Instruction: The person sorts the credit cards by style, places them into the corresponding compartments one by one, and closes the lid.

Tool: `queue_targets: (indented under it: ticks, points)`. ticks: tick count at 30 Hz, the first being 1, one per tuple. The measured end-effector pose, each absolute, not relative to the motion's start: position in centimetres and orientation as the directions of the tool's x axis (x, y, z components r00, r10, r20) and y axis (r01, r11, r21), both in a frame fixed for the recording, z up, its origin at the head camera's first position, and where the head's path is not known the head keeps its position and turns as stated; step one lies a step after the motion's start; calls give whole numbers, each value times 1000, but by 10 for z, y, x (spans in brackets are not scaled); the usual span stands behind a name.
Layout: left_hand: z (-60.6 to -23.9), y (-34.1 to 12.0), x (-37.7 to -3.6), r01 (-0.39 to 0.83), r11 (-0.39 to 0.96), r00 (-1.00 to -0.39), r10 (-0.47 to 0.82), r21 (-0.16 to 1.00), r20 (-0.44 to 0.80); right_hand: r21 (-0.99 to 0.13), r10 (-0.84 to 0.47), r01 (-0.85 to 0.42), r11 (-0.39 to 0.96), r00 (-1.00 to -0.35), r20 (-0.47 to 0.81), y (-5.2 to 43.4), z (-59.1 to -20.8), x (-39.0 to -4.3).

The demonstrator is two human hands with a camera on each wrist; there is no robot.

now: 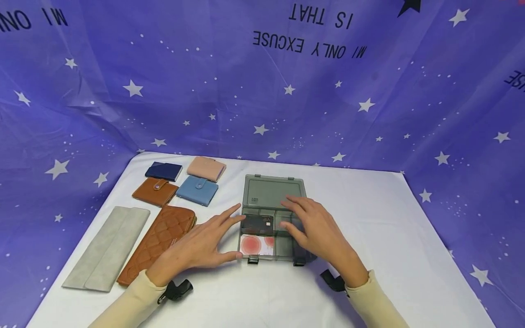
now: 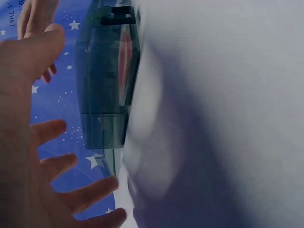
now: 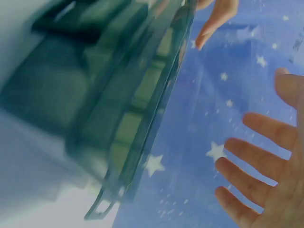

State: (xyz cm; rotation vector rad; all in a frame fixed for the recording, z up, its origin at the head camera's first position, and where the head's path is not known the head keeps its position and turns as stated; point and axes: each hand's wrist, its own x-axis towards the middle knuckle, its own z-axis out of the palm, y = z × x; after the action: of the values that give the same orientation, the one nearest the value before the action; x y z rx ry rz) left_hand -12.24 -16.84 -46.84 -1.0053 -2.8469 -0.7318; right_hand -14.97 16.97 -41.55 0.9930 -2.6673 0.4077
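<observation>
A translucent grey-green plastic compartment box (image 1: 275, 191) lies on the table with its lid folded back. Inside, a black VIP card (image 1: 256, 223) sits above a white card with red circles (image 1: 251, 246), both on the box's left side. My left hand (image 1: 201, 243) is spread beside the box's left edge, its fingers straight and holding nothing. Over the right-hand compartments hovers my right hand (image 1: 321, 230), fingers extended, nothing in its grasp. The right wrist view shows the box's side wall (image 3: 47, 90) and the right fingers apart from it.
Left of the box lie a navy card holder (image 1: 164, 171), a pink one (image 1: 206, 168), a brown snap wallet (image 1: 154, 191) and a blue snap wallet (image 1: 198, 190). Nearer are a grey long wallet (image 1: 107, 248) and a brown quilted wallet (image 1: 157, 243). A purple starred curtain (image 1: 229, 91) surrounds the white table.
</observation>
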Motion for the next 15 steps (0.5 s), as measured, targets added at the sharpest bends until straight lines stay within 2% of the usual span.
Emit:
queue_targets:
  ticks: [4,8,12,15]
  points:
    - [-463,-167,-122,563,675,-817,540,477,201,-261,-527,-596,760,-799,291,182,-422,-161]
    - [-455,-162,-123,459,621,-867,470,635,167,-402,-449,-478,781,-877,171,192,-432,-172]
    - [-448,-152,-130,301,466,-907,409,832,100,-549,-379,-346,761,-924,57,202,-442,-183]
    - [-444,-143,-141,157,358,-932,362,920,19,-652,-331,-250,715,-944,-1,208,-448,-191]
